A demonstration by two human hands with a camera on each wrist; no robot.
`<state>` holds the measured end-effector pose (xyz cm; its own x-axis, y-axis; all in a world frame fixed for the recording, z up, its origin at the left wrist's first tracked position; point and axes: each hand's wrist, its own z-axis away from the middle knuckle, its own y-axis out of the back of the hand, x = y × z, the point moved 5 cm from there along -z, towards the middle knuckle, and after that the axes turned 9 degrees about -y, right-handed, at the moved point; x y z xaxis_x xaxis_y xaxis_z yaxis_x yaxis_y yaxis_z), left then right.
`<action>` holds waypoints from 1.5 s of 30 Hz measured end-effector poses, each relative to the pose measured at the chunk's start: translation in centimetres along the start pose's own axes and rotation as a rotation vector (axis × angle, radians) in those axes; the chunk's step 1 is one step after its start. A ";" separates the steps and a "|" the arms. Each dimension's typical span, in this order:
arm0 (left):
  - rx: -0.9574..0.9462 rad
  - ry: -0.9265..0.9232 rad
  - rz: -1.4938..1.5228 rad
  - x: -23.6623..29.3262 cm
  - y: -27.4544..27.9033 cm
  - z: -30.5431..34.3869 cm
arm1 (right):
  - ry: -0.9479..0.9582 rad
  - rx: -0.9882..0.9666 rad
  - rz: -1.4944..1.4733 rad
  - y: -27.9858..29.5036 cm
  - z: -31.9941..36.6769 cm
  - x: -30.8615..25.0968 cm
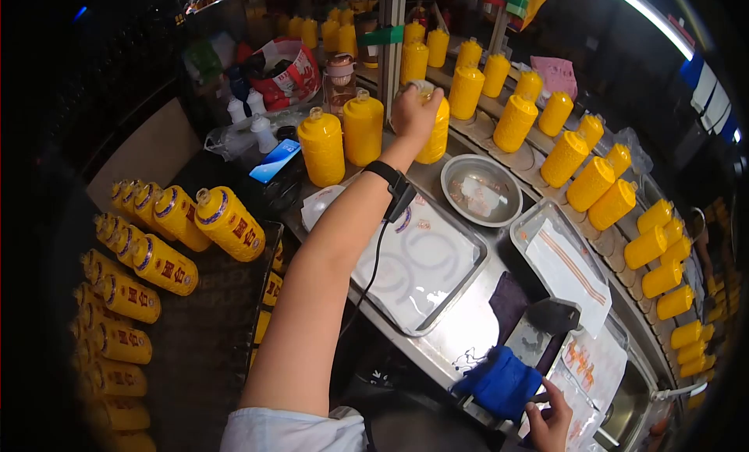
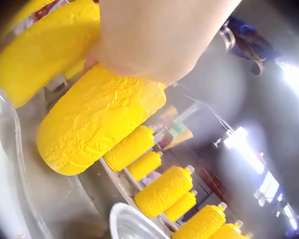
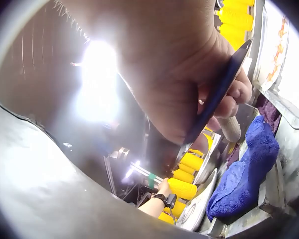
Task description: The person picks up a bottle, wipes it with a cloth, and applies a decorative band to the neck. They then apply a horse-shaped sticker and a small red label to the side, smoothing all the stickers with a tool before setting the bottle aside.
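My left hand (image 1: 413, 115) grips a yellow embossed bottle (image 1: 435, 140) round its top, at the far end of the metal worktop. The left wrist view shows the bottle's raised pattern (image 2: 94, 119), its neck hidden by the hand. Two more yellow bottles, one of them nearest (image 1: 363, 128), stand just left of it. Low at the right, my right hand (image 1: 552, 417) is beside a folded blue cloth (image 1: 503, 382). Its curled fingers and thumb hold a thin dark flat blade (image 3: 217, 94), whose exact kind I cannot tell.
A tray with a wet white sheet (image 1: 421, 272) lies in front, with a metal bowl (image 1: 507, 214) behind it. Rows of yellow bottles (image 1: 563, 157) line the curved conveyor. Labelled bottles (image 1: 165, 265) stand at the left. A phone (image 1: 275, 160) lies near the back.
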<state>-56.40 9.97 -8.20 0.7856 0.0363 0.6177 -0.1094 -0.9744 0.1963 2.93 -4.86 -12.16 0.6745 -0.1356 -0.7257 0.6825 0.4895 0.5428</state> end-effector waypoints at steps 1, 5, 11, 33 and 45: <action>-0.004 0.004 0.049 2.0 1.1 -0.1 | -0.002 -0.021 -0.048 -0.3 0.0 -0.1; -0.009 -0.082 0.241 7.9 3.5 0.3 | 0.175 0.027 0.063 -0.7 0.0 -2.5; -0.499 0.226 0.773 17.6 7.8 8.5 | 0.314 0.015 0.070 -0.9 -1.0 -4.3; -1.137 0.399 1.019 22.6 10.3 24.6 | 0.465 -0.039 0.188 -4.5 -2.5 -5.0; -0.976 -0.090 0.399 23.5 14.8 27.2 | 0.501 -0.002 0.171 -4.8 -4.3 -5.6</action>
<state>-23.00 -9.61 -11.55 0.6223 -0.3030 0.7218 -0.7805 -0.3104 0.5426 -5.31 -2.75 -12.46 0.5586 0.3746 -0.7400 0.5733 0.4704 0.6709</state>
